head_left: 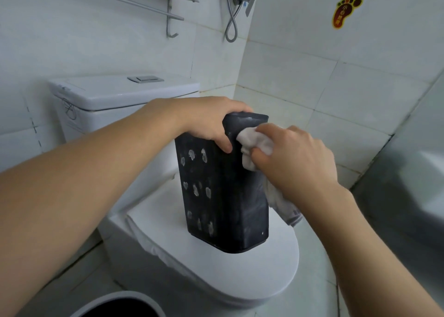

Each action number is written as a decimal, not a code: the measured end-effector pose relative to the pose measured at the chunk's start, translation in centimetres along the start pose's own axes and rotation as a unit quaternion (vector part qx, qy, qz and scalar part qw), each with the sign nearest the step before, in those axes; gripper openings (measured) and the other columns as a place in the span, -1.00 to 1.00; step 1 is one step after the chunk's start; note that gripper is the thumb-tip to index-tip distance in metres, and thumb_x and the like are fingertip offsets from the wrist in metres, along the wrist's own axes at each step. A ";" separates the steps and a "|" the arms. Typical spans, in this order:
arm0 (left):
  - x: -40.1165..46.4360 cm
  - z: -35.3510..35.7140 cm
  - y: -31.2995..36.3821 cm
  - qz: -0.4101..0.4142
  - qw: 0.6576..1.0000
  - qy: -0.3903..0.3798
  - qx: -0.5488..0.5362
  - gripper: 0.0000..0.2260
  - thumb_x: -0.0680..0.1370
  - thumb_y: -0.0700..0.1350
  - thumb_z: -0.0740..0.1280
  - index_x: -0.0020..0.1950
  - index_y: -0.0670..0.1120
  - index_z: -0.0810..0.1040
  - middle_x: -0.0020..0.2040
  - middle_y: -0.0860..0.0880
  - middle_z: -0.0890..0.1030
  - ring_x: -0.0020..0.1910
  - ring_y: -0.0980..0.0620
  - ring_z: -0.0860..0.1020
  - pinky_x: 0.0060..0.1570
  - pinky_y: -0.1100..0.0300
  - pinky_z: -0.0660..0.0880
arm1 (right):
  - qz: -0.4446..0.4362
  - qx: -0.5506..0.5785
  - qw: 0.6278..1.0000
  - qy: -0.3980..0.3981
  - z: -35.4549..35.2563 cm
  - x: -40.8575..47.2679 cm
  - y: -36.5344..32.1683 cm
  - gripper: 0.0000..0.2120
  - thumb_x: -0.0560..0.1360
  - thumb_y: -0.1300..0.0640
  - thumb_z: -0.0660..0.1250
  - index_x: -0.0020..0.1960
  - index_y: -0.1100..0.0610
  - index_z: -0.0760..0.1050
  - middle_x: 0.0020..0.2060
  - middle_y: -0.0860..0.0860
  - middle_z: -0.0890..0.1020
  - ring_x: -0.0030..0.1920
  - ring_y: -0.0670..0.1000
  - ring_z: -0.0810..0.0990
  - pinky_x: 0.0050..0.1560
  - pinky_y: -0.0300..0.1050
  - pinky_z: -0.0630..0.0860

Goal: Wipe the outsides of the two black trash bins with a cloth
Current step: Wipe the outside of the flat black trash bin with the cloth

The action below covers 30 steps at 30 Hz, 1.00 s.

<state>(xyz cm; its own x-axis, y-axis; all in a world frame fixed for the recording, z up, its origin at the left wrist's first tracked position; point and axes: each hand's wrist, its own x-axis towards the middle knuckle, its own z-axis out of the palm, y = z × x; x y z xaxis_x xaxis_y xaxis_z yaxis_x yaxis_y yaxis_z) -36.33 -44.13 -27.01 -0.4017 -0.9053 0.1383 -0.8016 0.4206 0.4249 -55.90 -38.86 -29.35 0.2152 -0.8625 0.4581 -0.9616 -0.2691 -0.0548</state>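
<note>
I count: one rectangular black bin (225,191); one round bin (120,304); one white cloth (257,146); one toilet (216,268); two hands, left (211,122) and right (295,155).

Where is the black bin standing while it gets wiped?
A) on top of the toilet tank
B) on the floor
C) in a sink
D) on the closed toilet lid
D: the black trash bin stands upside down on the closed toilet lid, steadied by the left hand.

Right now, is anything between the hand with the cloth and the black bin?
Nothing visible. The right hand presses the cloth straight onto the black bin near its top, beside the left hand gripping the bin's upper edge.
</note>
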 end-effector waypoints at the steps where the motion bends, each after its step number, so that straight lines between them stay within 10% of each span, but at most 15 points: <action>1: 0.1 0.0 0.0 0.000 1.000 -0.004 0.000 -0.27 0.33 -0.09 0.59 0.41 0.26 0.37 0.18 0.21 0.57 0.14 0.12 0.54 0.17 0.12 0.49 | -0.002 -0.009 1.000 -0.001 0.0 0.2 -0.3 -0.78 0.52 -0.10 0.14 0.13 -0.16 0.45 -0.15 -0.02 0.41 -0.20 0.15 0.39 -0.23 -0.06 0.30; 30: 0.3 -0.2 -0.1 -0.021 1.000 -0.020 -0.003 -0.28 0.37 -0.12 0.57 0.42 0.28 0.35 0.15 0.19 0.58 0.08 0.11 0.56 0.01 0.18 0.50 | -0.013 0.015 0.999 -0.044 1.2 -2.1 0.7 -0.76 0.50 -0.18 0.16 0.16 -0.31 0.38 -0.14 -0.08 0.47 -0.16 0.13 0.47 -0.22 -0.04 0.36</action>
<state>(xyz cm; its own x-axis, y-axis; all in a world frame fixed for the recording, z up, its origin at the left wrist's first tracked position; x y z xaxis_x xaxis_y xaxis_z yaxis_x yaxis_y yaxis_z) -36.30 -44.44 -26.84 -0.3857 -0.9187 0.0850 -0.8150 0.3824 0.4354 -56.82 -37.77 -31.35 0.2545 -0.8892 0.3802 -0.9506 -0.3023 -0.0706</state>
